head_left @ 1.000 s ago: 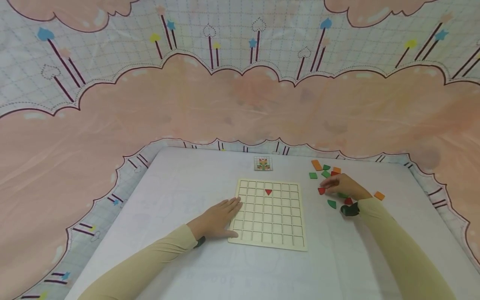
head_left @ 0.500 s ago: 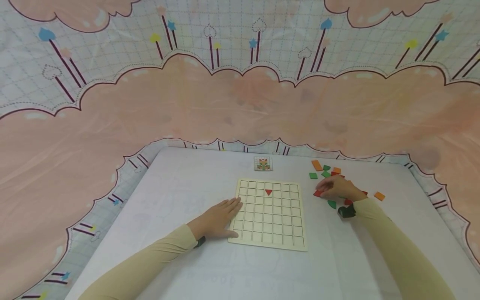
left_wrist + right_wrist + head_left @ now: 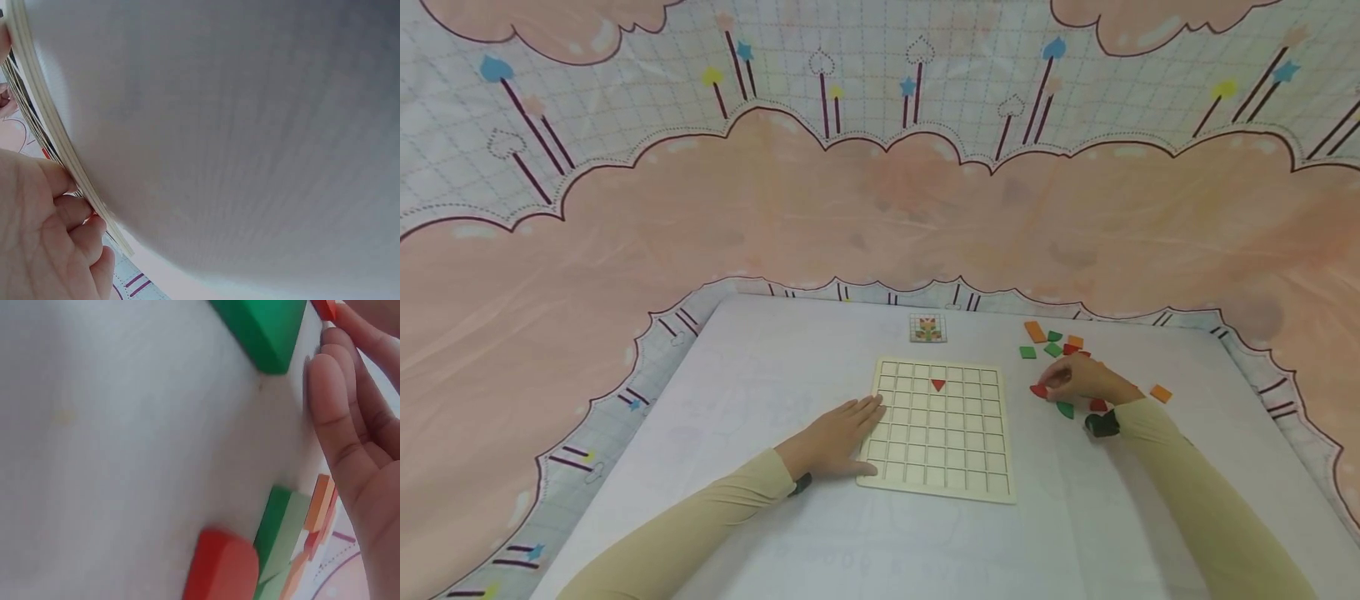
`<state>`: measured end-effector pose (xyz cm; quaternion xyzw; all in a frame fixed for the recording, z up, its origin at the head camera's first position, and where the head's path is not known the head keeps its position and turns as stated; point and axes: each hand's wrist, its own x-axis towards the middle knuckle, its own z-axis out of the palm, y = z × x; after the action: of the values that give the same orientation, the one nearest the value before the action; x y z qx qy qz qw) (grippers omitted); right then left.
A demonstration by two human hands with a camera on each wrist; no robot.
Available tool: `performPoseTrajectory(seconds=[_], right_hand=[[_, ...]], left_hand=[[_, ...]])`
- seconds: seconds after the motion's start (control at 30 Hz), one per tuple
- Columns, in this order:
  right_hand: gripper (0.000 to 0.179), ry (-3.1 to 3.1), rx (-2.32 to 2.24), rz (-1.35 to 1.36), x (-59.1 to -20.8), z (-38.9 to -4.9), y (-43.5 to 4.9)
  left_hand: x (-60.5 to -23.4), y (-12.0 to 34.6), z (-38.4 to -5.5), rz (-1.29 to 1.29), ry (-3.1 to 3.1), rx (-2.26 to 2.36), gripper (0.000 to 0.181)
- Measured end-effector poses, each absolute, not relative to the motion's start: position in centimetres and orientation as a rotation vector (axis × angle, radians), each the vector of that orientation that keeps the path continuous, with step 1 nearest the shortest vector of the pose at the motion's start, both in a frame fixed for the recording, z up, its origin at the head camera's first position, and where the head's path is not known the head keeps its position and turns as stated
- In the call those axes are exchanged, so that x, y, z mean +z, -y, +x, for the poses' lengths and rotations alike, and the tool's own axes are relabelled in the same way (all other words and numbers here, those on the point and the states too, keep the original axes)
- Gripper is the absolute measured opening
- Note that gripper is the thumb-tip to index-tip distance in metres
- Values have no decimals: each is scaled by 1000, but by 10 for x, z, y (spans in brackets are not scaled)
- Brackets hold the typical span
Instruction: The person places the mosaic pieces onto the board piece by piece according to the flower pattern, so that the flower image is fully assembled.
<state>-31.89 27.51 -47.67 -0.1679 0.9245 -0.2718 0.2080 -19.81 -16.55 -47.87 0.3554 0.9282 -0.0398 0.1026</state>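
My left hand (image 3: pixel 835 437) rests on the left edge of a pale wooden grid board (image 3: pixel 973 437), fingers extended and thumb near its lower corner. In the left wrist view, the fingers (image 3: pixel 81 222) lie along the board's edge (image 3: pixel 59 134). A red triangle (image 3: pixel 938 385) lies in the board's upper part. Right of the board, my right hand (image 3: pixel 1082 377) pinches a red curved-edge piece (image 3: pixel 1038 391) close over the table. Only a corner of that red piece (image 3: pixel 324 309) shows in the right wrist view, near a green piece (image 3: pixel 269 331).
A small card with a flower pattern (image 3: pixel 928 328) lies behind the board. Around my right hand are several loose pieces, among them an orange rectangle (image 3: pixel 1035 332), a green square (image 3: pixel 1027 352), a green curved piece (image 3: pixel 1066 410) and an orange square (image 3: pixel 1161 393).
My right hand has shifted slightly left and toward me with the red piece, which now lies at a different angle in the fingers. The left hand and board stay put.
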Motion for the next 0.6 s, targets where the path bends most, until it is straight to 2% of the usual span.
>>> performPoseTrajectory(seconds=[0.6], right_hand=[[19, -2644, -702, -460, -480, -317, -265]], left_hand=[[-478, 166, -197, 1056, -2734, -132, 93]])
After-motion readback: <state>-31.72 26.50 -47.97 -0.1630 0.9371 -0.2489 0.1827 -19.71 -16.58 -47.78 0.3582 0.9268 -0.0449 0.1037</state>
